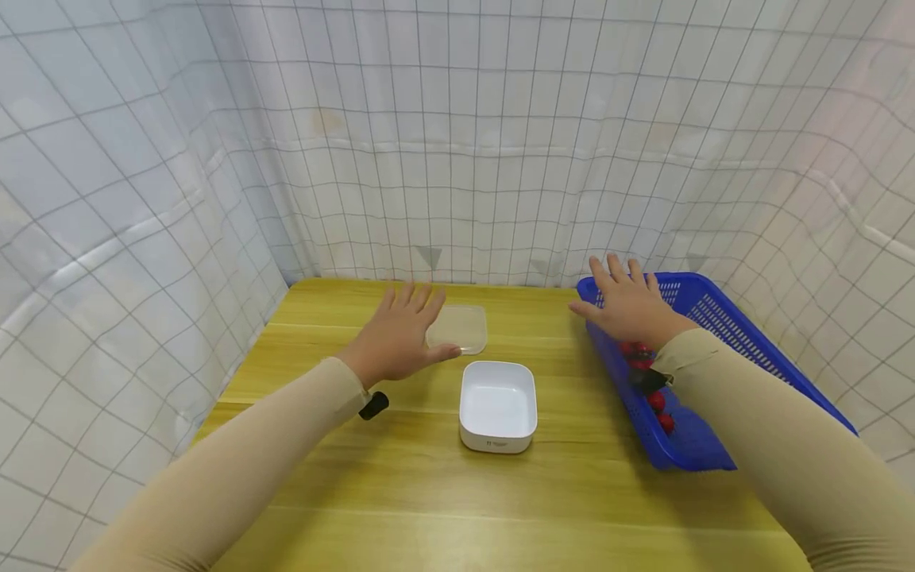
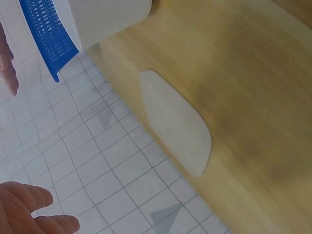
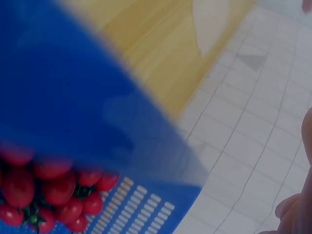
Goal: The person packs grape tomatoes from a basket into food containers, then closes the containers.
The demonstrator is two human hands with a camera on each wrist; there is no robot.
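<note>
My left hand is held with fingers spread above the table, overlapping the left side of a flat translucent lid in the head view. Over the far left part of a blue plastic basket hovers my right hand, its fingers also spread and holding nothing. Small red cherry tomatoes lie inside that basket, some hidden under the right forearm in the head view. Between the two hands, nearer the front, stands a white square container with nothing in it.
A yellowish wooden table carries everything. White sheeting with a grid pattern hangs behind it and along both sides. The basket's raised wall borders the table's right part.
</note>
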